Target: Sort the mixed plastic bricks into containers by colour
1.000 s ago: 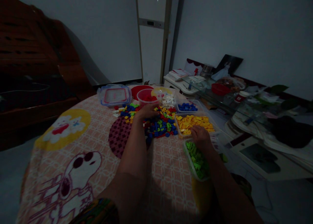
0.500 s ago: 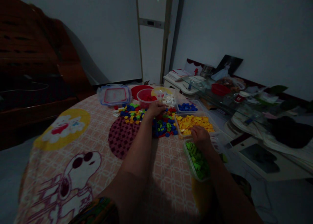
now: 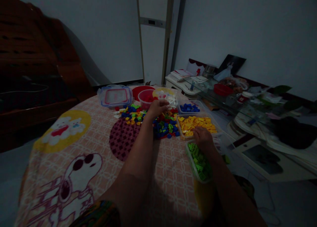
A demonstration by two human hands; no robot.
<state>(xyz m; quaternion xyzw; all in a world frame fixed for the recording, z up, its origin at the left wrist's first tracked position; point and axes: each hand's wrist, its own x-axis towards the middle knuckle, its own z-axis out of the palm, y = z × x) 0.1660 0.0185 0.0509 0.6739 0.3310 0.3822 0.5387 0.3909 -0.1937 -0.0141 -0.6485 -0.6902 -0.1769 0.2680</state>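
Note:
My left hand point(image 3: 158, 109) is above a mixed heap of toy building bricks point(image 3: 164, 128), close to a clear round bowl point(image 3: 145, 103) of red bricks. Its fingers are bent together; whatever they hold, if anything, is too small and dark to make out. At the near edge of a clear box of yellow bricks point(image 3: 198, 124) is my right hand point(image 3: 203, 138), fingertips drawn together. What lies between them is hidden. Below that hand, a box of green bricks point(image 3: 199, 161) is partly covered by my wrist. White bricks point(image 3: 171, 101) and a box of blue bricks point(image 3: 189, 108) lie farther back.
Clear lids with blue and red rims point(image 3: 116, 96) rest at the table's back left. A patterned cloth point(image 3: 99, 134) covers the round table. To the right stands a cluttered glass-topped stand point(image 3: 213, 95) with a red bowl point(image 3: 223, 89) and a cup.
My left hand has risen slightly from the heap toward the bowl of red bricks, and its fingers have drawn in. The right hand stays at the yellow box.

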